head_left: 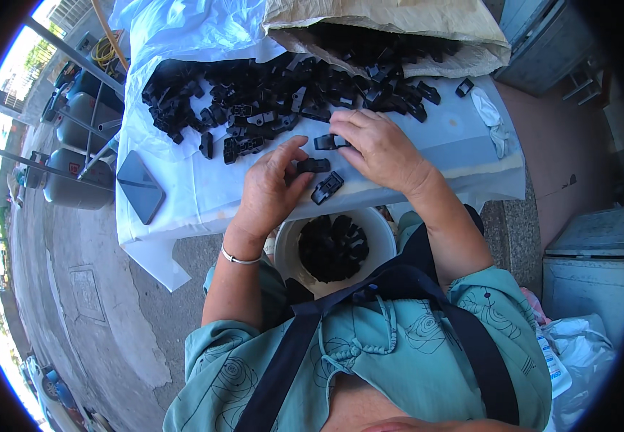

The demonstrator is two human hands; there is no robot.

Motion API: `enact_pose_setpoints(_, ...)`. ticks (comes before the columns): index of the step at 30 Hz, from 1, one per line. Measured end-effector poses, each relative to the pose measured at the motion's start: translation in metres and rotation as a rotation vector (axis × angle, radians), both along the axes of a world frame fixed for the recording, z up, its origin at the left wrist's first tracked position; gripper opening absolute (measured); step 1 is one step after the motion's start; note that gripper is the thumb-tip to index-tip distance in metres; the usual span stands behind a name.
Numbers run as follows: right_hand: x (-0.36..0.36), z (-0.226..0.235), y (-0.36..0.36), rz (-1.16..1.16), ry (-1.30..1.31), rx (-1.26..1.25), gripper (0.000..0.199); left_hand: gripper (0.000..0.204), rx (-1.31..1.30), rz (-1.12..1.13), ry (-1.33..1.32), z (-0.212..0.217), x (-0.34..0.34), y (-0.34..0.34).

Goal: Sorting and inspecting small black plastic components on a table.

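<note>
At the table's near edge, my left hand (274,180) is closed around a small black plastic part (313,165), held between thumb and fingers. Just beyond it to the right, my right hand (378,147) grips another black plastic part (331,142) at its right end. A separate black part (327,188) with an open frame shape lies on the table edge between the two hands, apart from both. Behind my hands spreads a heap of similar black plastic parts (254,97). My fingers partly hide both held pieces.
Below the table edge stands a white bucket (382,248) with black parts inside. A dark phone (140,187) lies at left. At the back, a brown paper sack (398,18) opens onto more parts. A crumpled white glove (490,119) rests on the right of the covered table (182,205).
</note>
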State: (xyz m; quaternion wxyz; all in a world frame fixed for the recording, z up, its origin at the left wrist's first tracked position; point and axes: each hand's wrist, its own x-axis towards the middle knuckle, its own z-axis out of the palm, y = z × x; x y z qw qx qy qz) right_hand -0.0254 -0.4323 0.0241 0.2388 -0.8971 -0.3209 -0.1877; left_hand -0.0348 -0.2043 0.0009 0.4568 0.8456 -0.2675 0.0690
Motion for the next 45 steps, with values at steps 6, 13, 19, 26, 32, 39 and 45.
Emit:
enact_pose_setpoints(6,-0.016,-0.009,0.022,0.103,0.067,0.115,0.036,0.064,-0.005,0.02,0.052,0.0,0.002,-0.001)
enact_pose_setpoints(13,-0.032,-0.013,0.03,0.026,-0.036,0.041,0.032,0.056,0.013,-0.001,-0.046,0.005,0.0,0.001)
enact_pose_setpoints(19,-0.033,-0.022,0.028,-0.009,0.001,-0.037,0.036,0.032,0.282,0.373,-0.311,0.023,0.002,0.019)
enact_pose_setpoints(26,-0.041,0.021,-0.021,-0.285,0.006,-0.196,0.041,0.038,0.235,0.298,-0.218,0.013,0.005,0.008)
enact_pose_setpoints(32,-0.023,0.007,-0.034,-0.286,0.266,-0.087,0.038,0.034,-0.175,0.085,0.052,-0.001,0.007,-0.006)
enact_pose_setpoints(39,-0.014,-0.013,0.008,0.007,0.124,0.282,0.035,0.052,-0.014,0.094,-0.091,0.0,0.005,-0.006)
enact_pose_setpoints(45,-0.009,-0.018,0.026,0.146,0.009,0.214,0.027,0.065,-0.002,0.088,-0.058,-0.002,0.008,-0.007)
